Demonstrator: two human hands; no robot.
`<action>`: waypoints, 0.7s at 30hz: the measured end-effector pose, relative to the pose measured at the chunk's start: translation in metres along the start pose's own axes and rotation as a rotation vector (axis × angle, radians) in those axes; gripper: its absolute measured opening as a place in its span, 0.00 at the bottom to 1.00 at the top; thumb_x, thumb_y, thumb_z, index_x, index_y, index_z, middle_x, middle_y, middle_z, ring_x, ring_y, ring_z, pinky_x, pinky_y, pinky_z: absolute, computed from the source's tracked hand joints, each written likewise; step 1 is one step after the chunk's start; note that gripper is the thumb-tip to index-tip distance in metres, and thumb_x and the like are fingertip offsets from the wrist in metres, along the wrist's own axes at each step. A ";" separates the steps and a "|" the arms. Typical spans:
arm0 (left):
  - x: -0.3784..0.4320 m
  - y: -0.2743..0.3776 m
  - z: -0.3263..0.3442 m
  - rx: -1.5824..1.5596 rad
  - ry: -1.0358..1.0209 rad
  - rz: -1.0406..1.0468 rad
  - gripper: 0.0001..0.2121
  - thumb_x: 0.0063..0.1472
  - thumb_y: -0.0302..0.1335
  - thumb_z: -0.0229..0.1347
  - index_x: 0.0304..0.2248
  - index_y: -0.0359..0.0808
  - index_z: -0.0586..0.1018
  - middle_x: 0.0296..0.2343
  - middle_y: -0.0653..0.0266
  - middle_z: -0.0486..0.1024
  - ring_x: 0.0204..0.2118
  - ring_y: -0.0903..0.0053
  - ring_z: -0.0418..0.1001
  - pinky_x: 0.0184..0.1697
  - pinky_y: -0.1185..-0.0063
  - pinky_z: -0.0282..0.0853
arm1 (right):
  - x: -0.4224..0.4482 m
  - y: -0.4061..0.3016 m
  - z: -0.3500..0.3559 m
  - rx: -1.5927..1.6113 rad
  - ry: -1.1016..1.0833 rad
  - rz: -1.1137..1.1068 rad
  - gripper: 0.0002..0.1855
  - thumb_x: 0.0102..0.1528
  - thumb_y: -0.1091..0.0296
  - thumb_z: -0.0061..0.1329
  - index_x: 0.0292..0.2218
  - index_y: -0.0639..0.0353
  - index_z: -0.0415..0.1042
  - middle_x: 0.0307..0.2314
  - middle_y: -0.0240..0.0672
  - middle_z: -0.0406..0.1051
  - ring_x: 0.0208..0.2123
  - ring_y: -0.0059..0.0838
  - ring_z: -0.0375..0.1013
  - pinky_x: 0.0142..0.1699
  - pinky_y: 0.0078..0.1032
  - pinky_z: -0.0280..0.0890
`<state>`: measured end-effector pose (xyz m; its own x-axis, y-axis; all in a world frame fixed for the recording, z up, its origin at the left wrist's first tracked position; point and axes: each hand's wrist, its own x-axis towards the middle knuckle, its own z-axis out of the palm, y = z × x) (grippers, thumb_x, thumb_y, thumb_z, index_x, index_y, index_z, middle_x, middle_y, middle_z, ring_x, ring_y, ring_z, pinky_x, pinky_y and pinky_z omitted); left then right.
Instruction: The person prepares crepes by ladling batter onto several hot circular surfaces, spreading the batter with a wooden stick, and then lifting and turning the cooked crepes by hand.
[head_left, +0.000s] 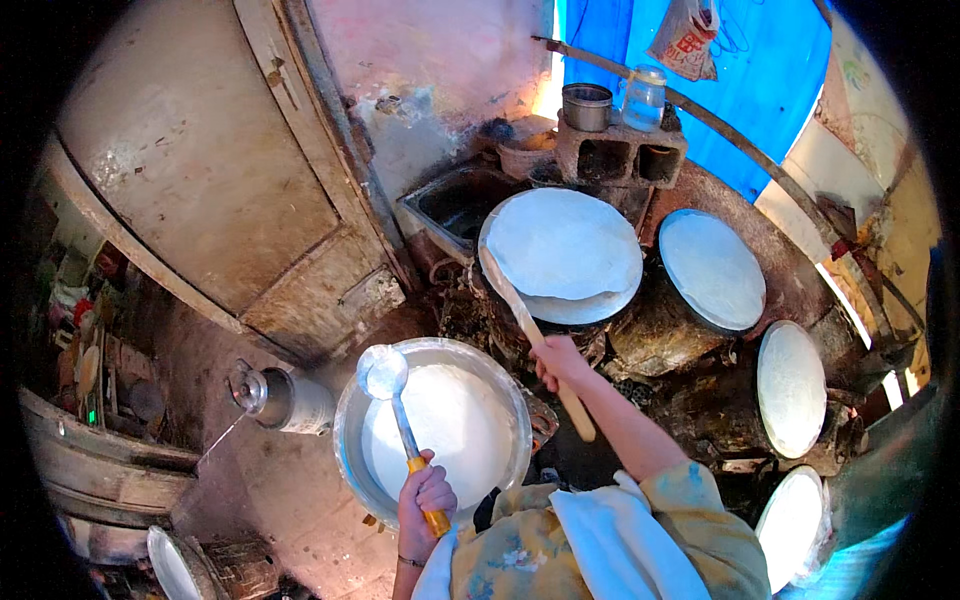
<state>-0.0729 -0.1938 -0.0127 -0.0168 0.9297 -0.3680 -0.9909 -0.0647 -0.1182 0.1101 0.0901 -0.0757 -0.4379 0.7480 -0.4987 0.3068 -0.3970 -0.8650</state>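
My left hand (426, 495) grips a metal ladle (403, 427) by its yellow handle. The white-coated bowl of the ladle is above the rim of a large metal basin (346, 469), which holds white batter (457, 435). In my right hand (559, 363) is a long flat wooden spatula (514, 300). Its far end reaches over the left edge of a round griddle (581, 306). A thin white sheet of batter or flatbread (559, 240) covers most of that griddle; the pale surface shows at its near edge. I cannot tell whether the spatula touches the sheet.
More white-topped round griddles (712, 270) curve along the right, over dark stove masonry (652, 345). A metal can (292, 401) stands left of the basin. Behind the griddle are a dark rectangular tray (450, 202) and a concrete block (622, 154) bearing a steel pot (586, 106) and glass jar (643, 99).
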 end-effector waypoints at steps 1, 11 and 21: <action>-0.001 0.001 -0.001 -0.010 0.002 0.006 0.09 0.61 0.21 0.42 0.41 0.35 0.68 0.15 0.75 0.54 0.12 0.93 0.53 0.13 0.92 0.54 | 0.018 -0.012 0.000 -0.468 0.155 -0.061 0.10 0.53 0.69 0.44 0.33 0.68 0.65 0.17 0.43 0.67 0.14 0.35 0.69 0.18 0.34 0.62; 0.003 -0.010 -0.005 -0.052 -0.031 0.210 0.09 0.61 0.21 0.42 0.41 0.34 0.69 0.14 0.75 0.54 0.11 0.92 0.53 0.13 0.92 0.54 | 0.085 -0.088 -0.025 -1.399 0.438 -0.559 0.06 0.47 0.72 0.49 0.30 0.60 0.72 0.31 0.43 0.69 0.34 0.39 0.71 0.35 0.35 0.69; 0.040 -0.039 0.015 -0.062 -0.014 0.242 0.10 0.61 0.20 0.42 0.41 0.33 0.69 0.13 0.75 0.55 0.11 0.92 0.54 0.14 0.91 0.56 | 0.076 -0.187 -0.139 -0.947 1.139 -0.771 0.03 0.45 0.73 0.48 0.25 0.58 0.73 0.26 0.41 0.67 0.32 0.43 0.69 0.33 0.36 0.66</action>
<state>-0.0371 -0.1485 -0.0089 -0.2545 0.8896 -0.3793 -0.9478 -0.3073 -0.0848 0.1372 0.2952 0.0561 -0.0518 0.7496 0.6598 0.8808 0.3456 -0.3235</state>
